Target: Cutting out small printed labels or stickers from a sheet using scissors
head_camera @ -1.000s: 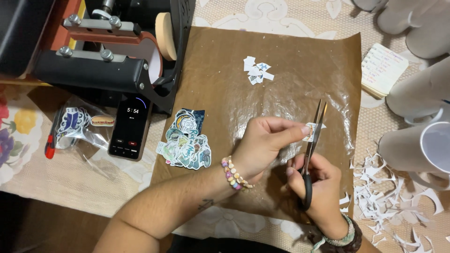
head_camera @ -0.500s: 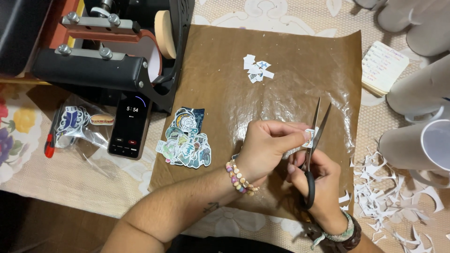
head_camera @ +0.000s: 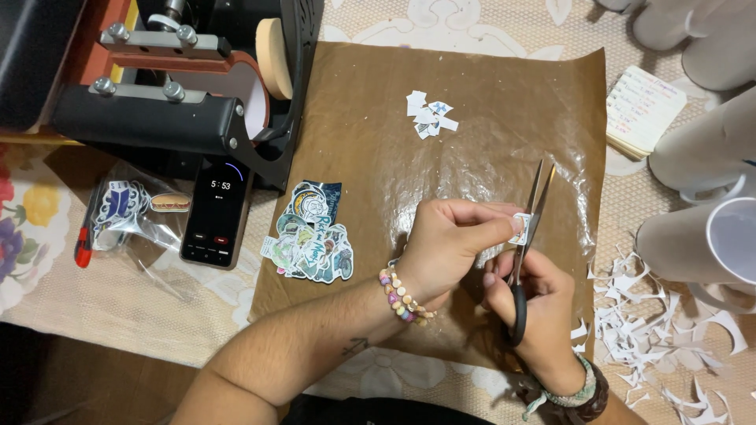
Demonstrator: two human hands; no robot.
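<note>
My left hand (head_camera: 449,244) pinches a small white paper cutout (head_camera: 520,226) between thumb and fingers over a sheet of brown baking paper (head_camera: 378,142). My right hand (head_camera: 531,303) grips black-handled scissors (head_camera: 529,236), blades pointing away and slightly apart around the edge of the cutout. A pile of colourful cut stickers (head_camera: 311,232) lies to the left of my left wrist. A small heap of cut white pieces (head_camera: 429,114) rests farther back on the brown sheet.
A black heat press (head_camera: 173,86) stands at the back left, a phone (head_camera: 214,212) showing a timer in front of it. A clear bag of stickers (head_camera: 134,208) lies left. White mugs (head_camera: 709,228) stand right, above white paper scraps (head_camera: 669,323). A notepad (head_camera: 644,110) lies back right.
Both hands have stayed over the brown sheet. The left hand has turned the cutout a little against the blades. The phone timer has advanced.
</note>
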